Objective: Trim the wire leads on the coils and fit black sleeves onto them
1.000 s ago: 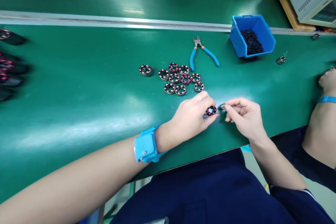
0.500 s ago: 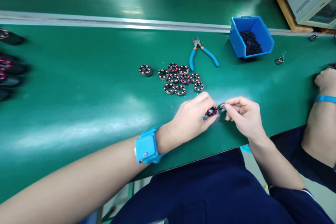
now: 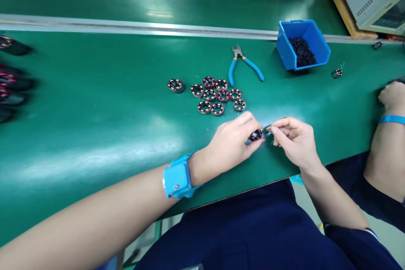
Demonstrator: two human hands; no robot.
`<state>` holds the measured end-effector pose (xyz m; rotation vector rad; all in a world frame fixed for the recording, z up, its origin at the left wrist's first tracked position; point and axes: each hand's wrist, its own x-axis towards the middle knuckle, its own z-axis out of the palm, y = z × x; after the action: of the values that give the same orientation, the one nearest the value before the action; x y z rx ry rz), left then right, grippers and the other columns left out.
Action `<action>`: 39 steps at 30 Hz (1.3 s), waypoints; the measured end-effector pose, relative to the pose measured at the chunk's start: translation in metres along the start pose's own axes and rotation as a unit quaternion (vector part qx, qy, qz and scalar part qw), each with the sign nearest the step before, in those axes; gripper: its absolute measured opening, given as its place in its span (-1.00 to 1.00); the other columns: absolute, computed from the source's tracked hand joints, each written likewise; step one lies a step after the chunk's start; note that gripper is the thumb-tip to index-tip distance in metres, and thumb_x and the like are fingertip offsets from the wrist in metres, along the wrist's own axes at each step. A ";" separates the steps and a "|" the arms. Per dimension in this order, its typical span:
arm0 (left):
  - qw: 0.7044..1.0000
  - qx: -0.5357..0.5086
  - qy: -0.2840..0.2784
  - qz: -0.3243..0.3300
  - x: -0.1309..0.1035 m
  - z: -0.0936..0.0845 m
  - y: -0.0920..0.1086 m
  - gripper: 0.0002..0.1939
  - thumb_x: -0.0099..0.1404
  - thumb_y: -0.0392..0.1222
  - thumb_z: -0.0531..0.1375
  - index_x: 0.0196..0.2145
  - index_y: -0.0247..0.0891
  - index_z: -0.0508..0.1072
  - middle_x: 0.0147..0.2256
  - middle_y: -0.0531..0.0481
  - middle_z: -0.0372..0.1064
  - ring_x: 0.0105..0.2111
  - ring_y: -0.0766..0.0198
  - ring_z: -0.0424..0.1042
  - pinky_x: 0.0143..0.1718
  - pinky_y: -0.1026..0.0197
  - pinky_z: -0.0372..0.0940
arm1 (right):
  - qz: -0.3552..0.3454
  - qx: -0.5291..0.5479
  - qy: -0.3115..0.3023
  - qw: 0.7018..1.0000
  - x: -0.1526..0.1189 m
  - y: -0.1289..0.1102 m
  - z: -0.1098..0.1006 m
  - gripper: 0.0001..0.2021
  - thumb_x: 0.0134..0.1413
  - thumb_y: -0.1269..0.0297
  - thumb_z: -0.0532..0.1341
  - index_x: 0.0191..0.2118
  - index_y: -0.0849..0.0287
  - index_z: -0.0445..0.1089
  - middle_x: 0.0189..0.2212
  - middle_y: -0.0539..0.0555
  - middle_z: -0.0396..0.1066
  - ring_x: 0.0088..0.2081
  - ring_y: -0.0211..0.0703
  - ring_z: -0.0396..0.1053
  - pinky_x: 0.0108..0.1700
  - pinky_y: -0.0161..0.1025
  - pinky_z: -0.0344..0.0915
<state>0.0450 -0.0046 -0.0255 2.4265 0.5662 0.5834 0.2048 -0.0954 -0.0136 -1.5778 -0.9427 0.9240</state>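
Between the thumb and fingers of my left hand (image 3: 232, 139) is a small ring-shaped motor stator (image 3: 255, 135) with pink-red windings around its dark opening. Just to its right, my right hand (image 3: 292, 137) pinches the thin wire end (image 3: 267, 130) that sticks out toward the stator. Whether a small sleeve sits on that wire is too fine to make out. Beyond my left hand lies a group of similar stators (image 3: 209, 95), most with copper-coloured windings and a few pink. One more stator (image 3: 175, 85) stands apart to their left.
Diagonal cutters (image 3: 238, 57) with blue handles lie opened behind the stators. A blue bin (image 3: 286, 52) holds many short black tubes (image 3: 303, 52). A lone stator (image 3: 337, 73) lies right of it. Dark stators (image 3: 14, 82) line the left edge. A co-worker's arm (image 3: 387, 147) is at right.
Both hands stay in nearly the same place and grip. A small dark tip now shows above my right fingers.
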 end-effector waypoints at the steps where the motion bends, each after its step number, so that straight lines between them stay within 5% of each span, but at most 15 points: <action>1: 1.000 0.000 0.000 0.000 0.000 0.000 0.000 -0.89 0.27 -0.24 0.19 -0.26 -0.33 0.43 -0.32 -0.06 0.35 -0.33 0.24 0.41 -0.33 0.22 0.35 | 0.000 -0.001 -0.002 1.000 0.000 0.000 0.000 -0.85 0.02 0.23 0.32 -0.37 0.20 0.41 -0.64 -0.06 0.39 -0.62 -0.32 0.38 -0.55 -0.34 0.37; 39: 0.998 -0.038 0.040 0.015 0.000 0.000 -0.001 -0.88 0.28 -0.23 0.19 -0.24 -0.33 0.42 -0.33 -0.07 0.36 -0.37 0.28 0.40 -0.36 0.23 0.34 | -0.012 0.002 -0.034 0.999 0.002 0.001 -0.004 -0.87 -0.01 0.29 0.34 -0.46 0.20 0.42 -0.65 -0.06 0.39 -0.64 -0.34 0.34 -0.59 -0.37 0.28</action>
<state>0.0442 -0.0040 -0.0259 2.3516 0.5320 0.7033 0.2096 -0.0956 -0.0143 -1.5368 -1.0055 0.9670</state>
